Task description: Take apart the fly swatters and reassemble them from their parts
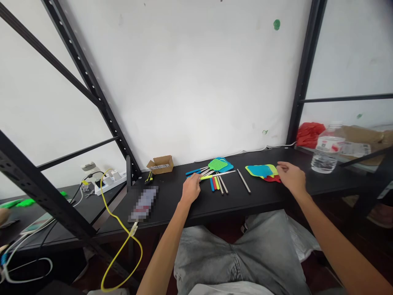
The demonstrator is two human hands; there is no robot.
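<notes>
Grey trousers (pixel 211 258) below; left fingers (pixel 195 178) grip a yellow-handled rod (pixel 207 177); right fingers (pixel 284 165) curl, hold unclear.

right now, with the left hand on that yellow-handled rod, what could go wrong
The yellow-handled rod in the left hand ends close to a lone silver rod and might knock it rolling. The flat coloured pieces by the right hand overlap, so two could come up together. The yellow cable dangles off the desk and could snag.
</notes>
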